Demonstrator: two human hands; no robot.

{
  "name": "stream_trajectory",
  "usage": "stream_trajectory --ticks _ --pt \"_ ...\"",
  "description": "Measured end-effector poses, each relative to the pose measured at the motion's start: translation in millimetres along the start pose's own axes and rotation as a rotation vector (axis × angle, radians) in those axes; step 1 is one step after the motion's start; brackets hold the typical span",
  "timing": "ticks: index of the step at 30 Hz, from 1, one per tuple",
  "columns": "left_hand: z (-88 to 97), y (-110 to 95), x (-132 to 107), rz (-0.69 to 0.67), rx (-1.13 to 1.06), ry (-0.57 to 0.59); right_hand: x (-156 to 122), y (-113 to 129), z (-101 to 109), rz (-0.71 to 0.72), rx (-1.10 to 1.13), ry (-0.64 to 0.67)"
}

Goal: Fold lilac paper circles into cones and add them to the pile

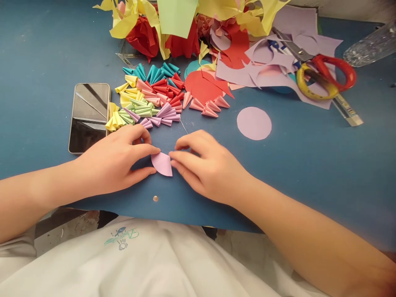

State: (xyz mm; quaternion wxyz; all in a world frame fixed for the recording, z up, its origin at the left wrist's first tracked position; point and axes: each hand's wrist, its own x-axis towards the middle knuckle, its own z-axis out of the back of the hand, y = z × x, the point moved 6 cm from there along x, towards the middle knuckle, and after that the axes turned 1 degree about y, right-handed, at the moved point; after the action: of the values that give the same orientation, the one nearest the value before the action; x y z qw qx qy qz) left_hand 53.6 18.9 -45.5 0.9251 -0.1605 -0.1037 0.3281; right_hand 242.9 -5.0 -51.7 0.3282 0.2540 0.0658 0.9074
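A small lilac paper piece [162, 163], folded into a curved wedge, lies on the blue table [309, 165] near its front edge. My left hand [119, 159] pinches its left side, forefinger on top and thumb below. My right hand [201, 161] presses its right side with closed fingertips. A flat lilac paper circle [254, 123] lies to the right, apart from both hands. Just beyond my hands sits a cluster of small folded paper cones [154, 97] in yellow, green, teal, red, pink and purple.
A phone [89, 116] lies face up at the left. Scissors with red and yellow handles [324, 76] rest on lilac paper scraps [278, 62] at the back right, beside a ruler [346, 109]. Crumpled yellow and red offcuts [161, 29] fill the back edge. A clear bottle [371, 45] lies far right.
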Motion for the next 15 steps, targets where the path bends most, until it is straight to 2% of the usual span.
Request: stream_trajectory --ticks 3,5,8,12,15 --pt "-0.4 -2.0 1.6 -0.024 -0.026 0.009 -3.1 -24.9 5.3 -0.19 -0.187 -0.118" --pt "-1.4 -4.9 3.0 -0.061 -0.027 0.01 -5.8 -39.4 3.1 -0.272 -0.244 -0.084" --pt "-3.5 -7.8 5.4 -0.11 -0.005 -0.008 -7.8 -52.1 2.8 -0.311 -0.284 -0.045" --pt "-2.8 -8.3 8.8 -0.127 -0.001 -0.069 -3.4 -61.1 3.5 -0.391 -0.385 0.165" --pt "3.3 -10.8 11.3 -0.124 -0.07 -0.131 3.3 -64.2 4.9 -0.403 -0.351 0.35"
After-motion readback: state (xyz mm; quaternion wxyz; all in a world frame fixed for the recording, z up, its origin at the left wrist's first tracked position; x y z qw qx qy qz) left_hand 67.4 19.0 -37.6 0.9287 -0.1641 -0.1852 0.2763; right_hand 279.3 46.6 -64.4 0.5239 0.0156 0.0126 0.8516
